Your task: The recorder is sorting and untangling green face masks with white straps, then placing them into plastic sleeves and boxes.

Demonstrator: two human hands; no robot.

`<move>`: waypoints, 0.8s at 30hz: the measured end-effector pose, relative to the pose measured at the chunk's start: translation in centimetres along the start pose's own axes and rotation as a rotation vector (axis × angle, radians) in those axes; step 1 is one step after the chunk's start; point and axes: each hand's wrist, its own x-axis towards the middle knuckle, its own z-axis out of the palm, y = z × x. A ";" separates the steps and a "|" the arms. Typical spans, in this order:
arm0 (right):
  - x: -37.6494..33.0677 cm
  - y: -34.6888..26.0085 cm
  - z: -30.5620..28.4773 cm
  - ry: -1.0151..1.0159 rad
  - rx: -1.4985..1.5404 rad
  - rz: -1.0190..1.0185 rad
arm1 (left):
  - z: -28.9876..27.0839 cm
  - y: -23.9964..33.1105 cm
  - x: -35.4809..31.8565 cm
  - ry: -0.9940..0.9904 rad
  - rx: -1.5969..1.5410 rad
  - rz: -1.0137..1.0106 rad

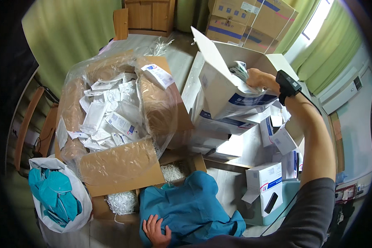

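The right hand (258, 78) is inside the tall white box (225, 89), right at a small bundle (239, 71) near the box's left wall. The bundle looks pale, white with grey-green tones, its edges layered and uneven like several thin pieces stacked together; its lower part is hidden by the wall. The fingers on this side are curled against it — whether they grip it, I cannot tell. The box is open, flaps raised, with a dark blue printed band along its front.

The left hand (156, 231) lies on the blue cloth (186, 202), fingers slightly spread and holding nothing visible. The cloth is plain, softly creased and bulging.

Beyond it stands a brown carton (118, 177) lined with clear plastic — inside is a loose heap of flat white packets (107, 109). At lower left, a white bag (83, 196) holds folded teal pieces (56, 192).
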 end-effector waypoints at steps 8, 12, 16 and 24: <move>-4.0 1.5 -6.6 0.453 0.108 -0.277 | -0.1 0.3 -0.7 -0.058 0.005 -0.079; -8.8 1.4 -11.1 0.775 0.266 -0.397 | 0.2 0.1 -1.2 -0.032 0.000 -0.026; -16.9 0.0 -16.0 0.878 0.589 -0.546 | -0.2 0.4 -1.2 -0.040 0.017 0.036; -35.6 -5.5 -0.8 -0.019 1.202 -0.549 | -6.5 12.0 4.6 0.048 -0.676 -0.002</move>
